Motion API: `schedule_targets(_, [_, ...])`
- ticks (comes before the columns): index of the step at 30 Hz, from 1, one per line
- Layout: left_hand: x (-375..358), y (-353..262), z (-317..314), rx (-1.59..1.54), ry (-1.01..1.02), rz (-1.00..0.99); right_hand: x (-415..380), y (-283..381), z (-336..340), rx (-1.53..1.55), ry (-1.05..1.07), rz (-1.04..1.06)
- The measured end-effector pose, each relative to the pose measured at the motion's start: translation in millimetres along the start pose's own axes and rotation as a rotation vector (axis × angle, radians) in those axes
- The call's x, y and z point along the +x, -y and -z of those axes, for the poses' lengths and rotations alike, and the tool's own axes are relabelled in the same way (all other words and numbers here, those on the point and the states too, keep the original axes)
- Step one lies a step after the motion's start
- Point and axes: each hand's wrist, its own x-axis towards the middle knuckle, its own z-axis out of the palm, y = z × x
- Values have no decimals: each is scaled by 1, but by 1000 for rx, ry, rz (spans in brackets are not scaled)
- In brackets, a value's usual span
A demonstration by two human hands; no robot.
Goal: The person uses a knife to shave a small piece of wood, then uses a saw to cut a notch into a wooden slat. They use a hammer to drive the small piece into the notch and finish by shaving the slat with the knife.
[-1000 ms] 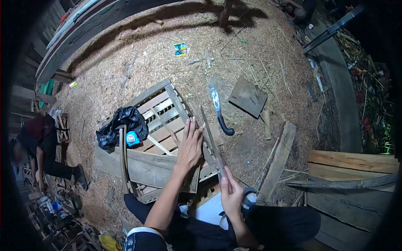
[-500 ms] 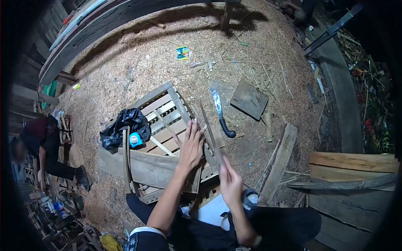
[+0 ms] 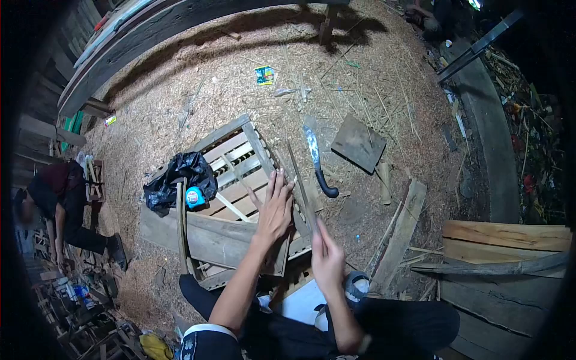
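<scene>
My left hand [image 3: 276, 211] lies flat with fingers spread on the right part of a slatted wooden crate [image 3: 257, 145], pressing on wood at its edge. My right hand [image 3: 327, 257] is closed around the near end of a long, narrow tapered blade [image 3: 303, 195]. Seen nearly edge-on, the blade points away from me along the crate's right side, close to my left fingertips. Its handle is hidden in my fist. On the crate's left part are a black plastic bag [image 3: 203, 170] and a blue round tape measure [image 3: 194, 197]. Grey boards [image 3: 222, 241] lie across the crate's near side.
A machete [image 3: 314, 150] with a black handle and a square dark board [image 3: 359, 144] lie beyond my right hand. Planks [image 3: 504, 240] are stacked at the right. A person [image 3: 72, 210] bends over at the left. Shavings cover the ground.
My right hand has shifted slightly to the left with the blade. My left hand stays pressed on the wood. The view has moved a little.
</scene>
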Motion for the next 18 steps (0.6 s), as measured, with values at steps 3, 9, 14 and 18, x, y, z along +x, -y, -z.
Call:
schedule_targets(3, [-2, 2, -6, 15, -45, -36, -18, -9, 4, -22, -40, 88])
schedule_targets(9, [2, 0, -6, -30, -67, -32, -16, -9, 7, -10, -19, 116])
schedule_targets(14, [2, 1, 1, 0, -73, -42, 42, -6, -20, 54, -12, -9])
schedule_targets(18, [4, 1, -3, -20, -37, -31, -28, -12, 4, -20, -57, 92])
